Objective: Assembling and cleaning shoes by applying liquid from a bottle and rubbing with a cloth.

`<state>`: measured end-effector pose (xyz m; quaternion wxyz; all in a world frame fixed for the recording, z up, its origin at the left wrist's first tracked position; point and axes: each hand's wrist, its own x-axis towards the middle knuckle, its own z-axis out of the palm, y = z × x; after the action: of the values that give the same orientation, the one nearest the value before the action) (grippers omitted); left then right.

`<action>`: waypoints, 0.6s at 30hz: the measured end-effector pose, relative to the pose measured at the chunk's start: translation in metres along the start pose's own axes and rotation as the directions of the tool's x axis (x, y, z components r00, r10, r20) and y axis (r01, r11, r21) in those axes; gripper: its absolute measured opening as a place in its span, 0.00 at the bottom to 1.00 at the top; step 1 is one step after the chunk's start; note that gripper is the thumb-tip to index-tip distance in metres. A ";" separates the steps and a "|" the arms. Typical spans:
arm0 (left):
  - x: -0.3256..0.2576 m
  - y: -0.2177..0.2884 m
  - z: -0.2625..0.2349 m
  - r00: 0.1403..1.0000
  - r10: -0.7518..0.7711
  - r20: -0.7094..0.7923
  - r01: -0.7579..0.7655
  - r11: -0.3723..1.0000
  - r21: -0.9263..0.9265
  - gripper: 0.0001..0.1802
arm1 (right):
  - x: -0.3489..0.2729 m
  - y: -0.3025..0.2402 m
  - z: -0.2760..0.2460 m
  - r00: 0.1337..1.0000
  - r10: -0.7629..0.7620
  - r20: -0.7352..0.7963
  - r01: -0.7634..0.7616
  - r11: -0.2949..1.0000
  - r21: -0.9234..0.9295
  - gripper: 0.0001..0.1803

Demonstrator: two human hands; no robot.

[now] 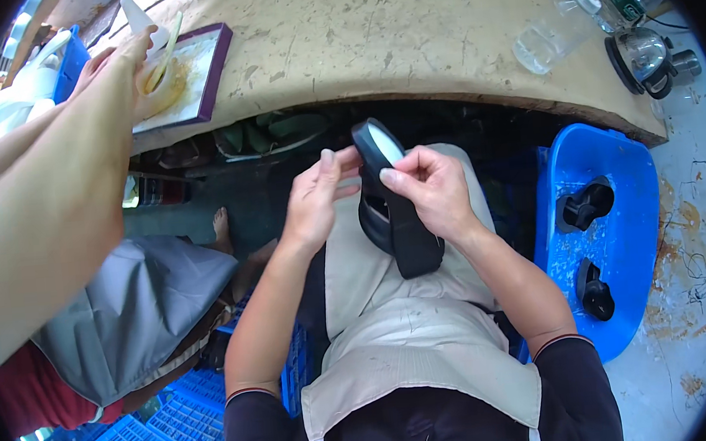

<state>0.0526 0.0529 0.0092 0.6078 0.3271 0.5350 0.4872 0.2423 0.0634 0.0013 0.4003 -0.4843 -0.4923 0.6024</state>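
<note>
A black shoe with a pale oval surface showing at its upper end is held above my lap. My right hand is closed on it, with the thumb and fingers pinching its edge beside the pale part. My left hand is on the shoe's other side, its thumb raised and fingers apart. Its fingertips come up to the shoe's edge; whether they press on it is hard to tell. Beneath the shoe lies my beige apron.
A worn workbench curves across the far side. At right, a blue tub holds two black shoes. A co-worker's forearm reaches in from the left toward a purple-edged tray. A clear bottle and glass pot stand at far right.
</note>
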 end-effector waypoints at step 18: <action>-0.009 -0.115 -0.037 0.859 -0.173 -0.482 -0.032 0.921 -0.388 0.37 | -0.042 0.123 0.039 0.869 0.356 0.343 -0.323 0.934 -0.152 0.34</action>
<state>0.0450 0.0042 -0.1017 0.5152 0.0421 0.5821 0.6277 0.2120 -0.0087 -0.1096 0.1675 -0.4601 -0.4917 0.7200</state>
